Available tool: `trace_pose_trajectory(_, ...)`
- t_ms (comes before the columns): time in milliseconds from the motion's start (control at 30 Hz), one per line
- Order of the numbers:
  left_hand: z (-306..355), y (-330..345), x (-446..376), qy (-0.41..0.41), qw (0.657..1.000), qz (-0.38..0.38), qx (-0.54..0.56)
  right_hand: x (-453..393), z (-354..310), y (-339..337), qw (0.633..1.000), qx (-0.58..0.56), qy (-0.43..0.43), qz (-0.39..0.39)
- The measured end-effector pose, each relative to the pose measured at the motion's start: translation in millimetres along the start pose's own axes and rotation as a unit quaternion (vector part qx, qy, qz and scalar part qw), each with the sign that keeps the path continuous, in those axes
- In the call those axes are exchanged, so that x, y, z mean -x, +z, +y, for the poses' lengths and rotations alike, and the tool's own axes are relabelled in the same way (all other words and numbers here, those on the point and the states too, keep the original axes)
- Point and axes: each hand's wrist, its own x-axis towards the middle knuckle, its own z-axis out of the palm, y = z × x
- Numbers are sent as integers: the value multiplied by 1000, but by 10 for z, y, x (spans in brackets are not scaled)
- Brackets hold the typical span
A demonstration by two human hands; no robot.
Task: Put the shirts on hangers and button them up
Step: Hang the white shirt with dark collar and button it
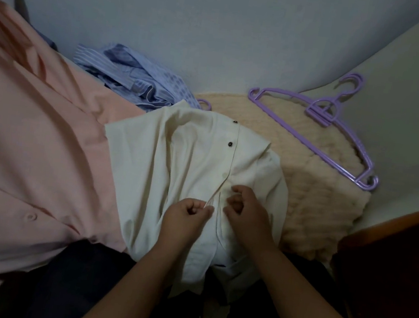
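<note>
- Far left, I see a large peach-pink cotton shirt [34,137] spread flat, with one pale button showing near its lower edge; it lies just beside the shirt I am working on, their edges touching.
- Behind it, a crumpled heap of blue striped and dotted shirts [133,80] sits against the wall, not yet on hangers as far as I can judge.
- In the middle lies the cream button-front shirt [190,156], collar end away from me. A small purple hook [206,104] peeks out at the collar, so I judge a hanger is already inside.
- Its placket runs straight away from my hands, and that long axis sets my next move: two dark buttons [230,143] show up near the collar, and the seam gapes just above my knuckles.
- My left hand [187,215] is curled, pinching the left placket edge.
- My right hand [247,207] is curled on the right edge, just across the seam; whether it holds a button I cannot tell.
- Both hands sit equally near the open seam.
- Far right, a spare lilac plastic hanger [322,130] rests on a fluffy beige rug [317,198], well apart from my hands.
</note>
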Motion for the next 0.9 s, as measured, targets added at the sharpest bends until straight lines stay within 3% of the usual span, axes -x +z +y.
trace_pose_trajectory(233,67,-17,111,40,999,-23,-5,82,-168,42,999,-24,-3,39)
trace_pose_trajectory(433,90,3,157,78,996,-23,-38,84,-249,41,983,-136,101,70)
trace_pose_trajectory(567,83,0,156,43,998,-45,13,82,-236,48,976,-156,136,67)
trace_pose_trajectory(767,130,-49,145,-52,989,-104,96,103,-162,18,995,-99,32,9)
trace_pose_trajectory(900,118,-60,87,-70,983,-129,112,119,-141,23,999,-40,-25,-23)
